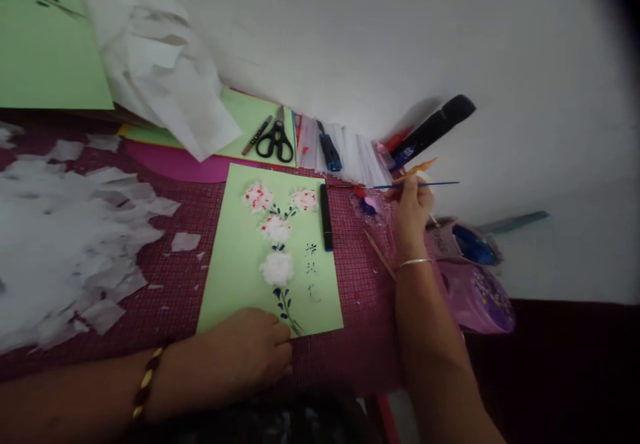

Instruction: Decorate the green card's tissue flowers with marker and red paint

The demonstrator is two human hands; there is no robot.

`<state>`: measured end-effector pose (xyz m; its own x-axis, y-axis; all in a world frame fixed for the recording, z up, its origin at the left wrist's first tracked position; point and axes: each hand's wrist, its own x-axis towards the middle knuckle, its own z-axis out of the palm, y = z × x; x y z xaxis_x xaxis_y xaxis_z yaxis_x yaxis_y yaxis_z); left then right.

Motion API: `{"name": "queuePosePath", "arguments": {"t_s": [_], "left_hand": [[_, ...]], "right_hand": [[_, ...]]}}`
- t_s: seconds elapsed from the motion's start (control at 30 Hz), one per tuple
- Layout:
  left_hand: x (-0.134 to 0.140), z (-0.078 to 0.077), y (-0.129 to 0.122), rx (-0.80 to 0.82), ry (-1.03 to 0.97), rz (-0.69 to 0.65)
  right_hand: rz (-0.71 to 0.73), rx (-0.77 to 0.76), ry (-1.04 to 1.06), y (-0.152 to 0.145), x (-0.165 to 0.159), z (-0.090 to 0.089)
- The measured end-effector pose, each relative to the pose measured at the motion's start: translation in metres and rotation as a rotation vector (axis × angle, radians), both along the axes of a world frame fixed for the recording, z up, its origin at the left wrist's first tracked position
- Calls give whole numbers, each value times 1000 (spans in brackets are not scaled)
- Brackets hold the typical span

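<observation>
Left hand (255, 347) sits curled loosely on the 6-o'clock edge of a pale-green flowered paper sheet (233, 257), long axis roughly 12-to-6, while the farther right hand (413, 211) pinches a slim blue paintbrush (384, 187) at 2 o'clock.

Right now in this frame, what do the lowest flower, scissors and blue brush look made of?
Lowest flower: probably tissue paper; matte, white, ruffled. Scissors: black handles likely plastic, smooth curves; grey blade presumably metal. Blue brush in the right hand: smooth-looking, painted wood or plastic; blur hides which.
</observation>
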<state>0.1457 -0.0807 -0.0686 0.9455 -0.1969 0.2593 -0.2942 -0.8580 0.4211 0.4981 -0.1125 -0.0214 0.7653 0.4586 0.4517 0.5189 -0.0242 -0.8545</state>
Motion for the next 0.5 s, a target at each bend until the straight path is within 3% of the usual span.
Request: {"name": "queuePosePath", "arguments": {"t_s": [0.07,0.27,0.5], "left_hand": [[1,4,1,-7,1,8],[1,9,4,-13,0,-10],[1,6,4,4,3,-25]], "right_hand": [[120,46,95,3,-26,7],[483,-115,198,10,-96,0],[529,-224,175,18,-104,-11]]}}
